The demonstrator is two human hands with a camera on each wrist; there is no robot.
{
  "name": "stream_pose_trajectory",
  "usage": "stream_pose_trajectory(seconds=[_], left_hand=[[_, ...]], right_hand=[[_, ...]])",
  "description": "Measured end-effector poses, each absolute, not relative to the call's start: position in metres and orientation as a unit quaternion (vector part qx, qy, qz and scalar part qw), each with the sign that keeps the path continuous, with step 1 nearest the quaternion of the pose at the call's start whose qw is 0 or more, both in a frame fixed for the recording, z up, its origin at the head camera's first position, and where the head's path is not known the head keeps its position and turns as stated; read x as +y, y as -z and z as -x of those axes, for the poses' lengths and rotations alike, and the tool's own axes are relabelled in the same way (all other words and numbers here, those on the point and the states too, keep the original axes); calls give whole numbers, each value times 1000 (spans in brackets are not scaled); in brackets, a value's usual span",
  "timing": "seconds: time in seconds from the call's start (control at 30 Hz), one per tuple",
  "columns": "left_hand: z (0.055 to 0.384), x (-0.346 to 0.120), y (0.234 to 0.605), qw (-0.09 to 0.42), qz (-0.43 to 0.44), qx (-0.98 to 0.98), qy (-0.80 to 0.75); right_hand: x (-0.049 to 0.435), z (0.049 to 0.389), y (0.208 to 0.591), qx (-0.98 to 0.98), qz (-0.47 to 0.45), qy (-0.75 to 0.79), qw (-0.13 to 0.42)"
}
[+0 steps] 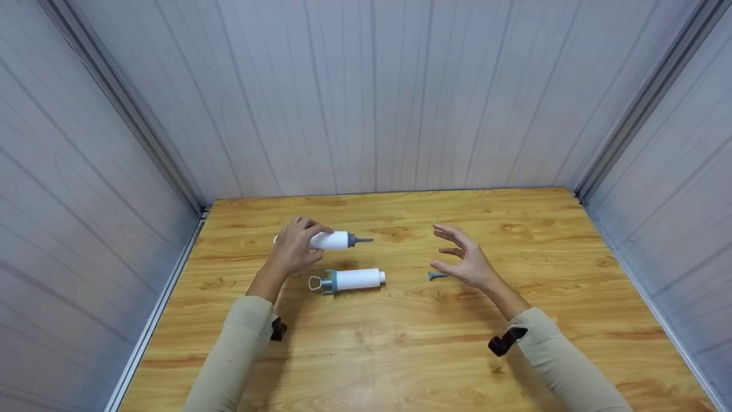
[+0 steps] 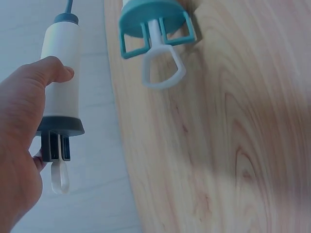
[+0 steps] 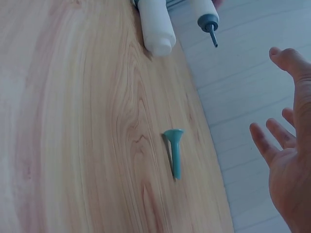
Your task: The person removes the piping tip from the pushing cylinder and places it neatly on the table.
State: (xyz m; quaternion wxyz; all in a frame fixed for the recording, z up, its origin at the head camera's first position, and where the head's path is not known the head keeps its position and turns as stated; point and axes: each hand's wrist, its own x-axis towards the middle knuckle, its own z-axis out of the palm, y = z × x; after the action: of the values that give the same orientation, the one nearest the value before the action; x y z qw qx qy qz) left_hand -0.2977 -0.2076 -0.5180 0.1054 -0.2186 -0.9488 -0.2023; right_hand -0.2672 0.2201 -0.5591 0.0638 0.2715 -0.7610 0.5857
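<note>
The left grip (image 1: pixel 296 246) is curled round the white barrel of a grey-ended syringe (image 1: pixel 337 240), its thumb laid across the side in the left wrist view. That syringe is held above the wooden tabletop (image 1: pixel 372 349), nearly level, with its thin grey nozzle (image 1: pixel 363 240) pointing to the right. A white pull ring (image 2: pixel 60 177) sticks out past the dark flange (image 2: pixel 60 125) at the other end.

Just nearer the person, a teal-ended syringe (image 1: pixel 358 278) lies on its side on the tabletop, its bare white tip to the right and its pale ring handle (image 1: pixel 315 282) to the left.

The right grip (image 1: pixel 472 266) has nothing in it: the fingers are bent but well parted from the thumb. It hovers by a small teal nozzle (image 3: pixel 176 153), which lies on the tabletop with its flared end towards the teal-ended syringe and is partly hidden by the hand in the head view. Pale sleeves (image 1: pixel 234 343) cover both forearms, and a light panelled wall (image 1: pixel 354 97) stands behind
</note>
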Motion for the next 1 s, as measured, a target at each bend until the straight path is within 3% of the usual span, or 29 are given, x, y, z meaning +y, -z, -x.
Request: stream_pose_trajectory(seconds=[0.4,1.0], left_hand=[[281,-187,507,116,272,-932,210],[252,-156,496,142,314,-905,248]], right_hand=[[211,257,557,-748,-312,-579,85],[193,242,553,-727,-348,-588,66]])
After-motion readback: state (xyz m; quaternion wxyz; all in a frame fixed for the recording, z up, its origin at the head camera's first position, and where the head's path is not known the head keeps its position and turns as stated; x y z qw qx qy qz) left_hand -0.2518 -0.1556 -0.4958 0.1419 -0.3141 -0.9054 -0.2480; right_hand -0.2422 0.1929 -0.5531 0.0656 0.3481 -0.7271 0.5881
